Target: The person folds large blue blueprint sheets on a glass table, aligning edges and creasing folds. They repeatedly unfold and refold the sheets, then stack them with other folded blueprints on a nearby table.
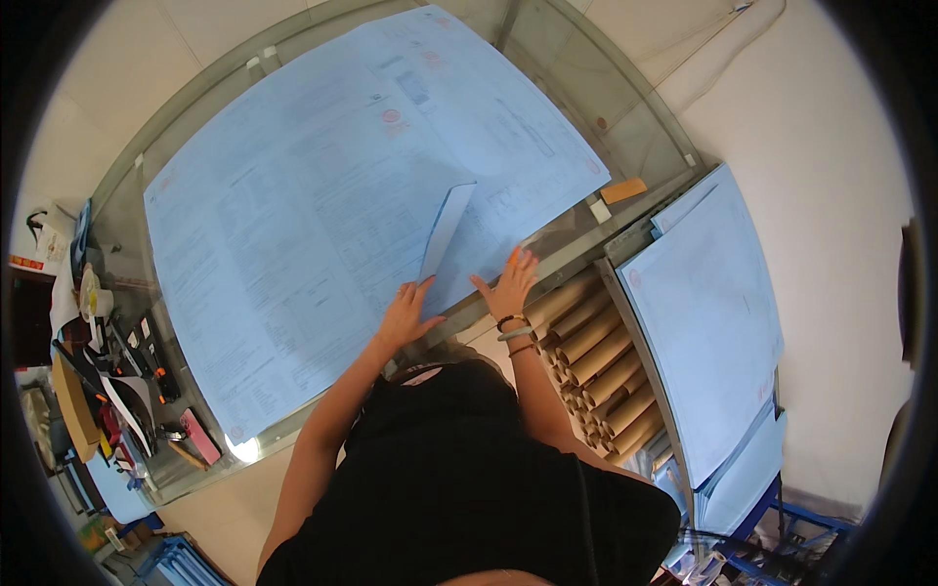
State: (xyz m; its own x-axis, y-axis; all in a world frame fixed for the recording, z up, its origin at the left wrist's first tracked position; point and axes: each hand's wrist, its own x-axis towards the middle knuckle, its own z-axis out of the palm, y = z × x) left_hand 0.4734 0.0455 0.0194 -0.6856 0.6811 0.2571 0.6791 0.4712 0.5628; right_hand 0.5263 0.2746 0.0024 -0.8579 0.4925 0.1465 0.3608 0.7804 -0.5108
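Observation:
A large blueprint sheet (293, 186), light blue with faint print and red round stamps, covers most of the glass-topped table (640, 112). Near its front edge a narrow strip of the sheet stands folded up. My left hand (403, 317) is at the near end of that fold, fingers against the strip and thumb stretched to the right; the grip itself is partly hidden. To the right, by the sheet's front edge, my right hand (508, 286) has its fingers spread, palm partly raised. Something orange covers or touches one of its fingertips.
Brown cardboard tubes (596, 356) are stacked below the table at right, beside a stand with more blue sheets (703, 313). A wooden block (624, 190) lies at the table's right edge. Several tools and a pink phone-like object (200, 437) crowd the left side.

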